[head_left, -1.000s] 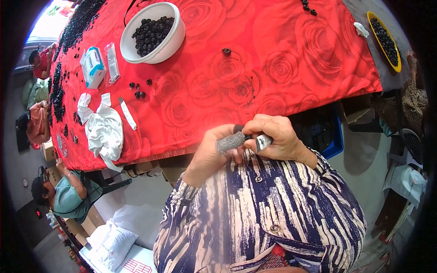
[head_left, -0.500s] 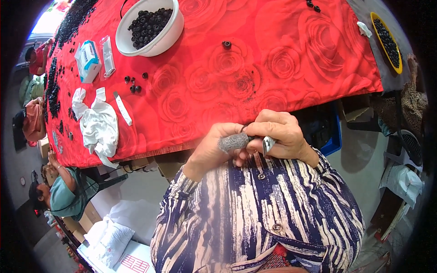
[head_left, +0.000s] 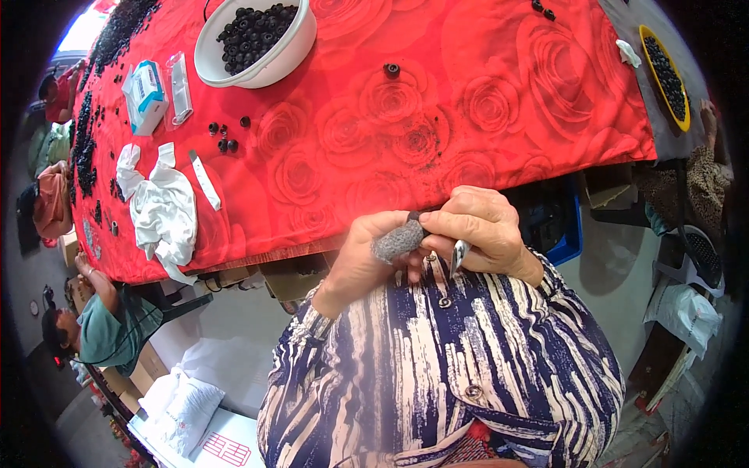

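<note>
Fingers mostly cover the dark piece (head_left: 415, 217) and the tool (head_left: 459, 253).
Little of the piece shows between the 2 hands, so its shape cannot be told; the right hand (head_left: 488, 236) hides all but the tool's shiny end, and a gray wrap (head_left: 398, 243) conceals part of the left hand (head_left: 360, 253). The shirt (head_left: 367, 374) blurs along its left side. The top edge cuts off the bowl (head_left: 287, 66). Specks (head_left: 425, 144) on the counter (head_left: 343, 101) are too small to identify. The counter's cloth partly hides the blue bin (head_left: 574, 234).
</note>
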The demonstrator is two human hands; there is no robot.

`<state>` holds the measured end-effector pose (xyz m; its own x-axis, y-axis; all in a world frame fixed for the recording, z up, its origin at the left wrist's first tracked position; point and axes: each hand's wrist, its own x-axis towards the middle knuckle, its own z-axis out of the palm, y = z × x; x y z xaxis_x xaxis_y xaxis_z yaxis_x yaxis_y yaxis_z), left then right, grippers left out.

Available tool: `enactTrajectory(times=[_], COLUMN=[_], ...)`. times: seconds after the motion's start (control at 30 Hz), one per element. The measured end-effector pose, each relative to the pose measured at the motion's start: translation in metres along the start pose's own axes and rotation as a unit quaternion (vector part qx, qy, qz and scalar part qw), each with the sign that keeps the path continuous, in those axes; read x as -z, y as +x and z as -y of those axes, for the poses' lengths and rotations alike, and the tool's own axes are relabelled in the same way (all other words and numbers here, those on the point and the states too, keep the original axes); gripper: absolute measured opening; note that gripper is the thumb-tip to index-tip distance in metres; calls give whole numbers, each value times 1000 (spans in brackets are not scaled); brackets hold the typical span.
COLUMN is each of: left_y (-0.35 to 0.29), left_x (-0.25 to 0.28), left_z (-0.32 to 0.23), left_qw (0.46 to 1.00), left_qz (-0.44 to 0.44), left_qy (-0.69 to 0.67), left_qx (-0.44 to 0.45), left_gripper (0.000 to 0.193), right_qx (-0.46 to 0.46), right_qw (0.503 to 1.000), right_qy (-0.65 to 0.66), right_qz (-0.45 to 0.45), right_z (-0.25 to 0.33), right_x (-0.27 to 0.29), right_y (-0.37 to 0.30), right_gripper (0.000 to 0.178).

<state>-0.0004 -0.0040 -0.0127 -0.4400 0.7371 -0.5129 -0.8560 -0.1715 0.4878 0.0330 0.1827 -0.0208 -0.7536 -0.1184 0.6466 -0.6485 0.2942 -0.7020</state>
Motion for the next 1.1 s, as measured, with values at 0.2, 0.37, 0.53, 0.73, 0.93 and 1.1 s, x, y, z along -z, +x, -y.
enactTrajectory(times=[0.2,0.37,0.53,0.73,0.93,1.1], left_y=[-1,2,-5,-4,-5,-5], left_x=[0,3,4,2,0,-2], left_z=[5,5,3,3,2,1], left_qw=[998,992,994,995,996,996], left_qz=[-5,-42,-40,-42,-39,-39], left_qy=[-19,25,21,30,35,39], left_qx=[-57,-120,-96,-86,-76,-66], left_gripper=[18,24,25,28,28,28], right_qx=[24,-23,-261,-307,-286,-283], right_qw=[998,992,958,939,953,954], right_qy=[-65,-88,105,150,69,72], right_qz=[1,83,54,41,73,63], right_z=[4,10,13,10,13,11], right_x=[-2,3,4,4,8,9], right_y=[0,-6,-9,-13,-9,-12], right_gripper=[26,22,21,22,17,17])
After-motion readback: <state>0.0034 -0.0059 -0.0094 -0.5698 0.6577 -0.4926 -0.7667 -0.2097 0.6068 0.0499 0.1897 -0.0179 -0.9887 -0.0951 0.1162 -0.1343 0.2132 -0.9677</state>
